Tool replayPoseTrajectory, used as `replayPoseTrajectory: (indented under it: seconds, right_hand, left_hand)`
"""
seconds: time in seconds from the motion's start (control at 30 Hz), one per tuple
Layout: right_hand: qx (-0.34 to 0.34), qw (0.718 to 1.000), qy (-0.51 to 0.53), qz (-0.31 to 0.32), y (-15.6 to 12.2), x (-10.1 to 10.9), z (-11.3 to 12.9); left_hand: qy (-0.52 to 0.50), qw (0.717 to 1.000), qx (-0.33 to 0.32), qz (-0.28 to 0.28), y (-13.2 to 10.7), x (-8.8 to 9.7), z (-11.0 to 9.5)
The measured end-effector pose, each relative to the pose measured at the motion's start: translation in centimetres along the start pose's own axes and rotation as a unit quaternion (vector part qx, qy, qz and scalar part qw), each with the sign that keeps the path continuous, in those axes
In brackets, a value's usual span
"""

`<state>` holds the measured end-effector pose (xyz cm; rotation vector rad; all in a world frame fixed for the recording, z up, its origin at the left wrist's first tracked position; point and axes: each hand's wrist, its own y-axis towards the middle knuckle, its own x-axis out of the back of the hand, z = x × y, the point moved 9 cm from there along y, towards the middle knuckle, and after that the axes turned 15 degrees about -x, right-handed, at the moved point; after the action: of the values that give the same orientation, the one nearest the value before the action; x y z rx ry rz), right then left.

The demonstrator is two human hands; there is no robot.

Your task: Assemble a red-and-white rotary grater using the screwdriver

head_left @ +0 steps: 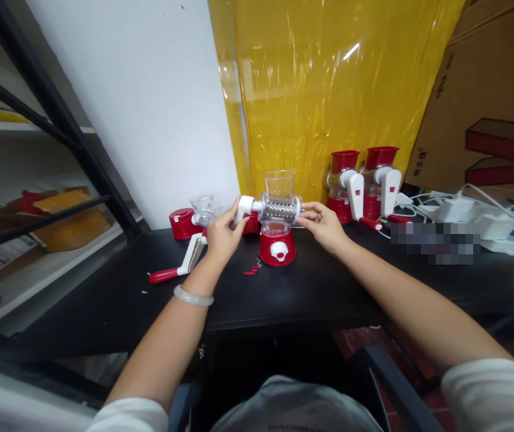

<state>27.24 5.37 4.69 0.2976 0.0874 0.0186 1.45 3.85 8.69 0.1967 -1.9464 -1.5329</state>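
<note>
A rotary grater point(277, 234) with a red base and clear hopper stands on the black table point(311, 288). Its steel drum point(279, 209) lies across the middle. My left hand point(221, 235) grips the white crank end at the drum's left side. My right hand point(324, 225) pinches the drum's right end. A loose white crank with a red handle point(176, 266) lies on the table just left of my left wrist. A small red scrap point(251, 270) lies by the base.
Two assembled red-and-white graters point(361, 183) stand at the back right by a yellow plastic sheet point(324, 78). A red base and clear part point(190, 219) sit back left. White cables and adapters point(464, 216) crowd the right. Cardboard boxes point(495, 114) and a metal shelf point(36, 198) flank the table.
</note>
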Motion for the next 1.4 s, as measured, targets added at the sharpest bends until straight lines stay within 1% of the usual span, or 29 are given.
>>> replayPoseTrajectory:
  seconds: [0.1,0.2,0.47,0.7,0.8,0.93,1.0,1.07,1.2,1.27,1.33,1.4]
  right_hand:
    - [-0.004,1.000,-0.003,-0.003,0.0,0.0,0.0]
    - [-0.014,1.000,0.007,-0.006,0.0,0.1,-0.1]
    - [-0.012,1.000,0.001,-0.004,0.1,0.1,-0.2]
    - [-0.021,1.000,0.022,-0.008,0.2,0.1,-0.3]
    - [-0.033,0.999,0.037,-0.008,0.4,0.1,-0.3]
    - [-0.056,0.997,0.048,-0.012,0.7,0.2,-0.5]
    - [-0.061,0.997,0.050,-0.013,0.8,0.3,-0.5]
    - [-0.061,0.997,0.046,-0.013,0.8,0.3,-0.5]
    - [-0.054,0.998,0.029,-0.010,1.0,0.4,-0.3]
    - [-0.052,0.998,0.022,-0.006,1.1,0.4,-0.2]
    - [-0.052,0.999,0.016,0.000,1.2,0.4,-0.2]
    - [-0.052,0.999,0.013,0.003,1.3,0.4,-0.2]
  left_hand:
    - [-0.025,0.999,-0.020,0.005,0.0,-0.4,-0.4]
    - [-0.034,0.999,-0.022,0.003,-0.1,-0.4,-0.6]
    - [-0.036,0.999,-0.019,-0.004,0.1,-0.2,-0.9]
    - [-0.008,0.999,-0.054,-0.001,0.5,0.2,-1.6]
    - [-0.024,0.999,-0.038,0.004,0.5,-0.1,-1.1]
    - [-0.056,0.998,0.019,0.001,0.2,-0.7,-0.1]
    - [-0.052,0.998,0.037,-0.002,0.0,-0.7,0.0]
    - [-0.028,0.999,0.033,0.000,0.0,-0.5,-0.3]
    - [0.043,0.998,-0.025,0.029,0.6,0.1,-1.7]
    - [0.048,0.997,-0.039,0.040,0.9,0.2,-1.8]
    - [0.022,0.999,-0.021,0.044,0.9,0.1,-1.3]
    - [-0.020,0.999,0.012,0.041,0.8,-0.1,-0.6]
